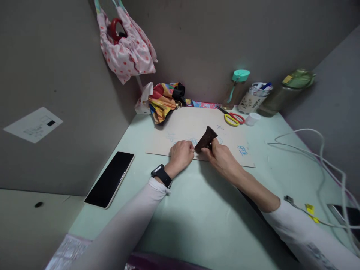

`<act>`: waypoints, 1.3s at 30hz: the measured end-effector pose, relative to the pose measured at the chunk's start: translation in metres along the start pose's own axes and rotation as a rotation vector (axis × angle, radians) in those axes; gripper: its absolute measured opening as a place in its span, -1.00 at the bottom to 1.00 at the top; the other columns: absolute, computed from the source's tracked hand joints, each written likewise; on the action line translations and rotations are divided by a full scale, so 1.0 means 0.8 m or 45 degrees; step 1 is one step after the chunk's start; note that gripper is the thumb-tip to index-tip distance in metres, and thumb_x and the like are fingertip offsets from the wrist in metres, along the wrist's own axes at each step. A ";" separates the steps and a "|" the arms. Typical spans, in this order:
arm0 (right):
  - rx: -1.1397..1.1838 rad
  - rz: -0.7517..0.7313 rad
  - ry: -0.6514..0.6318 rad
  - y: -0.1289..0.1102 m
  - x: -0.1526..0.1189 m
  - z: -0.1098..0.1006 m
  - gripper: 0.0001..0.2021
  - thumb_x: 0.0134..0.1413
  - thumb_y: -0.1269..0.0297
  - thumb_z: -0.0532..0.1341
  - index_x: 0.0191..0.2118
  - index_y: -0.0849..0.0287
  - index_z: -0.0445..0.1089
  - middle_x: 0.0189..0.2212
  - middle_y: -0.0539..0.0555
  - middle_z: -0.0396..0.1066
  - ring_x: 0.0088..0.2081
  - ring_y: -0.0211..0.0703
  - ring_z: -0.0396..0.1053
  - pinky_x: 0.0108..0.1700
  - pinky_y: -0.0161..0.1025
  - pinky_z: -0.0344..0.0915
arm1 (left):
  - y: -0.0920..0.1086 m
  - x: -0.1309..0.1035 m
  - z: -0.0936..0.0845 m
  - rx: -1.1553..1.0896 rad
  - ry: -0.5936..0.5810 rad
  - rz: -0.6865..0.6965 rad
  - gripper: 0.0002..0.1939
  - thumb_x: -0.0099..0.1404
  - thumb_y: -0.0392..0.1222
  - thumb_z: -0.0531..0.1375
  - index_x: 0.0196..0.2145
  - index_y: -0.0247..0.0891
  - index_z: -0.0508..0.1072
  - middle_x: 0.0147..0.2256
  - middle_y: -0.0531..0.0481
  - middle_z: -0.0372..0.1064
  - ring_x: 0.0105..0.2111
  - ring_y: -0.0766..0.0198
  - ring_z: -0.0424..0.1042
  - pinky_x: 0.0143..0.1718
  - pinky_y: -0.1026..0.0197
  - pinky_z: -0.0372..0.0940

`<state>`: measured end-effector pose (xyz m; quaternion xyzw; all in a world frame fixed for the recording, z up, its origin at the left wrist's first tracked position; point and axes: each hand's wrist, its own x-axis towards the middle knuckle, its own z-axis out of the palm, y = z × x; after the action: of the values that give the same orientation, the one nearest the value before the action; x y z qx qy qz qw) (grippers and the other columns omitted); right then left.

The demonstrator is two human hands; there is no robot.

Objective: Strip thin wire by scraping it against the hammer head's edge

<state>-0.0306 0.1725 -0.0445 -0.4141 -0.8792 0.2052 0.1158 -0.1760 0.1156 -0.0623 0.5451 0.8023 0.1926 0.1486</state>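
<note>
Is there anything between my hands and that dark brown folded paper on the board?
Nothing visible. The left hand and right hand both already touch the dark brown paper over the cardboard board; the scissors lie apart behind.

A partitioned study cubicle: grey divider walls (56, 75), pale desk (197, 210), pen cup (254, 98), scissors (233, 118).

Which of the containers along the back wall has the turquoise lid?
The slim bottle at the left end of the row. The jar beside it holds pens, and the big bottle on the right has a green lid.
</note>
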 end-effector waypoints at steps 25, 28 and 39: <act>-0.156 0.073 -0.166 -0.013 -0.001 -0.004 -0.81 0.33 0.30 -0.01 -0.04 0.29 0.17 -0.26 0.34 0.51 -0.30 0.10 0.46 -0.38 -0.19 0.05 | -0.004 0.000 0.008 0.079 0.010 0.050 -0.80 0.26 -0.33 0.10 -0.29 -0.20 0.54 -0.20 -0.08 0.55 -0.12 0.06 0.48 -0.21 0.14 0.27; -0.145 0.065 -0.152 -0.014 -0.002 -0.006 -0.80 0.34 0.28 -0.02 -0.03 0.28 0.16 -0.25 0.33 0.51 -0.28 0.10 0.46 -0.37 -0.20 0.07 | -0.004 -0.001 0.007 0.072 0.013 0.063 -0.79 0.27 -0.33 0.10 -0.28 -0.20 0.54 -0.20 -0.09 0.56 -0.12 0.05 0.49 -0.20 0.13 0.27; -0.030 0.121 -0.089 -0.004 0.001 0.002 -0.75 0.31 0.23 0.01 -0.03 0.28 0.19 -0.23 0.33 0.50 -0.24 0.09 0.46 -0.33 -0.20 0.12 | -0.005 0.000 0.008 -0.057 0.012 0.065 -0.79 0.24 -0.38 0.09 -0.32 -0.26 0.53 -0.22 -0.18 0.54 -0.15 0.01 0.48 -0.18 0.08 0.26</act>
<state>-0.0338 0.1707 -0.0447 -0.4493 -0.8644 0.2143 0.0702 -0.1764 0.1152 -0.0698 0.5609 0.7844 0.2168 0.1520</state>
